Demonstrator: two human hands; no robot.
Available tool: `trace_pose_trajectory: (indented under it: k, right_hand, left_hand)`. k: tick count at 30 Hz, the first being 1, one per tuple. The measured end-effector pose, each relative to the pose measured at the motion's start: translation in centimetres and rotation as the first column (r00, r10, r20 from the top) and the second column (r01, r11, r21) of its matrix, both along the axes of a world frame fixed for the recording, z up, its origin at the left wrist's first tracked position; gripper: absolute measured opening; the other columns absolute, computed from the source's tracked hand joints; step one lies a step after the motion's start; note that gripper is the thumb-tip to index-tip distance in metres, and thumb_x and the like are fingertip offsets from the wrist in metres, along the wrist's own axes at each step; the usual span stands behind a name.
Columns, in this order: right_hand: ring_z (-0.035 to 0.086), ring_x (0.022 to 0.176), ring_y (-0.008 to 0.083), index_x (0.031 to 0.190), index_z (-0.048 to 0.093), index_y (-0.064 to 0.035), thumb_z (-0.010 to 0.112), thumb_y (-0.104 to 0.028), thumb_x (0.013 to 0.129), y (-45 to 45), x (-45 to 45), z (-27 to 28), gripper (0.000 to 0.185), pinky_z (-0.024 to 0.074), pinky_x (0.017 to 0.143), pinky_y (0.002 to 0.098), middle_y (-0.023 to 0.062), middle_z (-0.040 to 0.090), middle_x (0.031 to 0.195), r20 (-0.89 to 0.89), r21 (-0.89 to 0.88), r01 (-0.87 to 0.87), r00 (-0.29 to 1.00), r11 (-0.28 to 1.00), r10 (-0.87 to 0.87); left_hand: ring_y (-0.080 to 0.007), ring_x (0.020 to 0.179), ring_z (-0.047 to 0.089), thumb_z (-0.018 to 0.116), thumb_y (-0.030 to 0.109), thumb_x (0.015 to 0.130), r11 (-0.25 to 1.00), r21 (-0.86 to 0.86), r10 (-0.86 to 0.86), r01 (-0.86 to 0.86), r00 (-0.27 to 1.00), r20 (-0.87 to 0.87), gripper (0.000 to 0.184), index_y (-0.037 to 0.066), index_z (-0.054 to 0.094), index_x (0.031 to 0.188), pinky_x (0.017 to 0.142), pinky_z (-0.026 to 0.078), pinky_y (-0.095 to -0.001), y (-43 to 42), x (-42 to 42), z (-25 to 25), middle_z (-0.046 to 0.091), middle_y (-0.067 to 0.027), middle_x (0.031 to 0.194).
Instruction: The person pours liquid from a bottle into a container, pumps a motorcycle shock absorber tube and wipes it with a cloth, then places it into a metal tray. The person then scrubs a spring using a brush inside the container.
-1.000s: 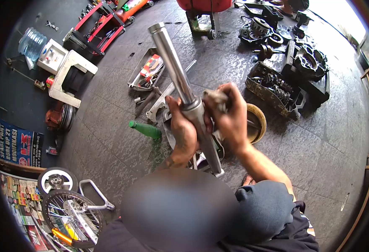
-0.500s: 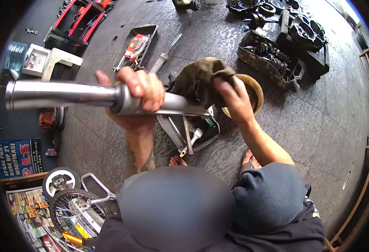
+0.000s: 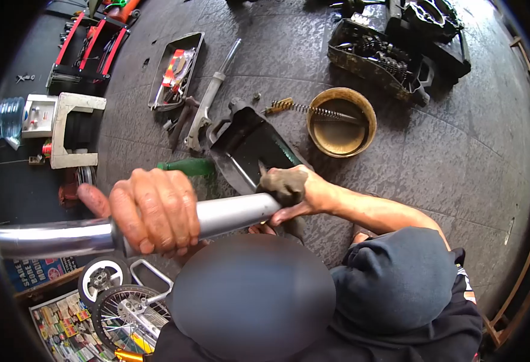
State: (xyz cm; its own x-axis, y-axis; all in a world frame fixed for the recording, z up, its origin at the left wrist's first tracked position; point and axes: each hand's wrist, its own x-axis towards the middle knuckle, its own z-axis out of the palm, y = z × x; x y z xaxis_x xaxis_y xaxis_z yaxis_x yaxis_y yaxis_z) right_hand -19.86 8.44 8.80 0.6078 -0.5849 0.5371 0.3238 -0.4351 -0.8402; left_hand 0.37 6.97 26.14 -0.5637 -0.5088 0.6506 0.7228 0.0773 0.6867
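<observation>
A motorcycle fork leg (image 3: 231, 215), chrome tube to the left and silver-grey lower to the right, lies almost level before me, its right side slightly higher. My left hand (image 3: 154, 211) is wrapped around it near where chrome meets grey. At its right end my right hand (image 3: 316, 192) is closed on a dark, dirty rag (image 3: 286, 184), pressed against the grey lower. The rag hides that end. Just beyond sits a black plastic bin (image 3: 254, 142), with a green bottle (image 3: 189, 166) left of it.
A round basin (image 3: 313, 137) stands ahead with a coil spring (image 3: 304, 108) across its rim. Another fork leg (image 3: 210, 99) and a parts tray (image 3: 197, 45) lie on the floor. An oily parts box (image 3: 361, 69) is at upper right, wheels (image 3: 120, 314) at lower left.
My right hand has brought the rag from beside the basin toward me, onto the fork leg's right end. The fork leg has come lower and nearer, and the basin and spring are uncovered.
</observation>
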Motion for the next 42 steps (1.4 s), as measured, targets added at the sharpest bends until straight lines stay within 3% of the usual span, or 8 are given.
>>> trace_pose_trajectory:
  k: [5, 8, 12, 16, 20, 25, 28, 42]
  right_hand:
    - [0.062, 0.088, 0.0358, 0.111, 0.056, 0.0008, 0.075, -0.050, 0.072, 0.3, -1.0, 3.4, 0.067, 0.0492, 0.071, 0.0415, 0.0163, 0.059, 0.096, -0.078, 0.002, -0.091, 0.993, 0.996, 0.090]
    - [0.061, 0.082, 0.0399, 0.107, 0.056, 0.0005, 0.053, -0.035, 0.091, 0.3, 0.4, 6.5, 0.039, 0.0488, 0.067, 0.0450, 0.0198, 0.058, 0.093, -0.053, 0.124, -0.088, 0.994, 0.988, 0.095]
    - [0.059, 0.079, 0.0377, 0.099, 0.055, -0.0045, 0.053, -0.020, 0.090, -0.9, 1.1, 9.5, 0.018, 0.0479, 0.067, 0.0452, 0.0180, 0.059, 0.091, -0.096, 0.017, 0.306, 0.948, 0.952, -0.303]
    - [0.050, 0.118, 0.0333, 0.136, 0.040, -0.0100, 0.067, -0.009, 0.075, -0.1, 0.0, 4.6, 0.066, 0.0387, 0.099, 0.0442, 0.0138, 0.052, 0.128, -0.081, -0.244, 0.339, 0.927, 0.909, -0.367]
    - [0.049, 0.124, 0.0328, 0.140, 0.038, -0.0072, 0.068, -0.008, 0.076, -2.8, -1.9, 2.4, 0.071, 0.0396, 0.104, 0.0444, 0.0163, 0.050, 0.135, -0.153, -0.205, 0.120, 0.976, 0.971, -0.153]
    - [0.063, 0.085, 0.0385, 0.109, 0.049, 0.0008, 0.072, -0.026, 0.081, -4.1, -0.1, 7.7, 0.045, 0.0508, 0.071, 0.0441, 0.0187, 0.062, 0.091, -0.071, -0.253, -0.107, 0.993, 0.961, 0.092]
    - [0.062, 0.087, 0.0397, 0.110, 0.048, 0.0011, 0.073, -0.017, 0.073, -2.4, -0.1, 10.4, 0.048, 0.0508, 0.072, 0.0460, 0.0195, 0.063, 0.092, -0.015, -0.214, -0.122, 0.992, 0.969, 0.122]
    - [0.065, 0.097, 0.0314, 0.119, 0.048, -0.0035, 0.079, -0.015, 0.066, -1.1, -4.2, 4.3, 0.062, 0.0501, 0.080, 0.0403, 0.0166, 0.065, 0.103, -0.269, 0.294, -0.287, 0.891, 0.911, 0.367]
  left_hand:
    - [-0.0231, 0.046, 0.061, 0.005, 0.055, 0.100, 0.998, 0.033, -0.043, 0.045, 0.998, -0.039, 0.083, 0.001, 0.059, 0.068, 0.047, 0.055, -0.0366, -0.7, 0.2, 0.3, 0.060, -0.0154, 0.057]
    - [-0.0216, 0.039, 0.055, 0.006, 0.060, 0.097, 0.994, 0.110, 0.001, 0.007, 0.997, -0.074, 0.087, -0.001, 0.058, 0.065, 0.039, 0.050, -0.0362, -0.5, -1.7, -0.9, 0.057, -0.0142, 0.053]
    - [-0.0229, 0.048, 0.061, 0.006, 0.049, 0.101, 0.977, -0.144, 0.170, -0.160, 0.984, 0.060, 0.074, 0.002, 0.057, 0.078, 0.051, 0.054, -0.0378, -1.8, -3.2, -2.3, 0.061, -0.0115, 0.058]
    - [-0.0233, 0.044, 0.058, 0.010, 0.054, 0.100, 0.961, -0.102, 0.252, -0.258, 0.965, -0.072, 0.072, 0.002, 0.055, 0.079, 0.047, 0.053, -0.0394, -0.9, -1.0, -0.2, 0.057, -0.0141, 0.055]
    - [-0.0231, 0.045, 0.058, 0.010, 0.051, 0.101, 0.953, -0.222, 0.207, -0.208, 0.978, -0.027, 0.073, 0.001, 0.056, 0.076, 0.045, 0.053, -0.0376, -0.9, -0.2, 0.2, 0.060, -0.0155, 0.058]
    - [-0.0209, 0.042, 0.056, 0.011, 0.048, 0.103, 0.968, -0.246, 0.046, -0.048, 0.999, -0.014, 0.076, 0.002, 0.055, 0.061, 0.039, 0.048, -0.0320, -0.7, -2.9, 1.9, 0.058, -0.0144, 0.054]
    - [-0.0202, 0.039, 0.053, 0.011, 0.046, 0.103, 0.976, -0.167, -0.161, 0.139, 0.979, -0.122, 0.077, 0.001, 0.057, 0.062, 0.036, 0.042, -0.0300, -0.7, -4.2, 1.1, 0.055, -0.0145, 0.052]
    - [-0.0194, 0.031, 0.049, 0.012, 0.039, 0.103, 1.000, -0.006, -0.029, 0.028, 0.963, -0.269, 0.070, 0.001, 0.058, 0.066, 0.031, 0.046, -0.0332, -0.9, -1.2, 1.3, 0.054, -0.0129, 0.046]
